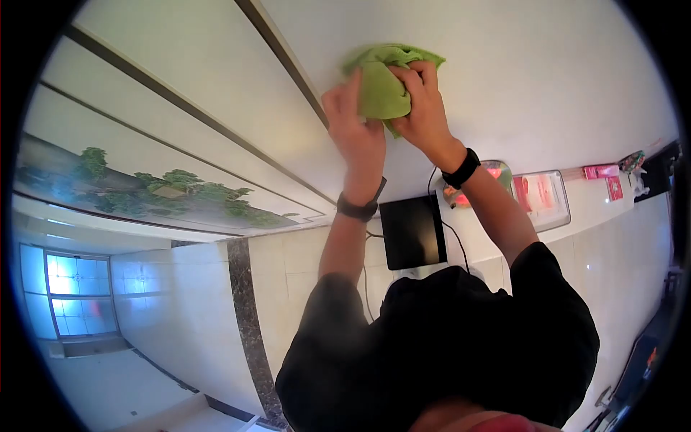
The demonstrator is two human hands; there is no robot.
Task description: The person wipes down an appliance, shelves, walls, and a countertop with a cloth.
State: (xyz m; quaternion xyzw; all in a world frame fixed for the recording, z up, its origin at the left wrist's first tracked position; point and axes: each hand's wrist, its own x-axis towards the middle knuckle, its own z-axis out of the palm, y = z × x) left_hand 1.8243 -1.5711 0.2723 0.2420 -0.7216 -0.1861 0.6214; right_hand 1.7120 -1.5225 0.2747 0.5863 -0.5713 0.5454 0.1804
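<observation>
A green cloth (384,88) is bunched up against a pale, smooth surface (504,79) near the top middle of the head view. My left hand (354,129) is closed on the cloth's left side, with a dark band on its wrist. On the right side, my right hand (425,115) grips the same cloth with bent fingers; a black band circles that wrist too. Folds of the cloth hide some of the fingertips' contact.
Dark strips (194,108) and a panel with painted green trees (180,191) lie to the left. Below my hands are a black box-like object (412,232) and cables. To the right stand a clear tray (541,200) and pink packages (602,172).
</observation>
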